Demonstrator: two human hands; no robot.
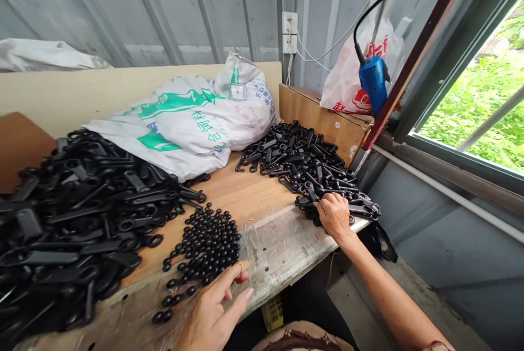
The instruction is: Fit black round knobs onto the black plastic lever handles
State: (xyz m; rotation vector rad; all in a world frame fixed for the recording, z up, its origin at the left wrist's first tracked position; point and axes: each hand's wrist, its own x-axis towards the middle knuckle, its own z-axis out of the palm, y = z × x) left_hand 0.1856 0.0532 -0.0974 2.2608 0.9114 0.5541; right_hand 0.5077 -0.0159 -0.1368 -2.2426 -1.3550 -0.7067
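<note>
My left hand is at the lower middle, fingers apart and slightly curled, just beside a pile of small round black balls. Nothing shows between its fingers. To the right, my right hand rests at the front of a heap of black lever-like parts. Its fingers are bent over the parts, and the fingertips are partly hidden, so whether a part is gripped is unclear. Another large heap of black lever parts with ring-shaped ends covers the left side of the table.
A white woven sack lies behind the heaps on the wooden table. A cardboard box stands at the back right. Above it hang a plastic bag and a blue corded tool, beside a window.
</note>
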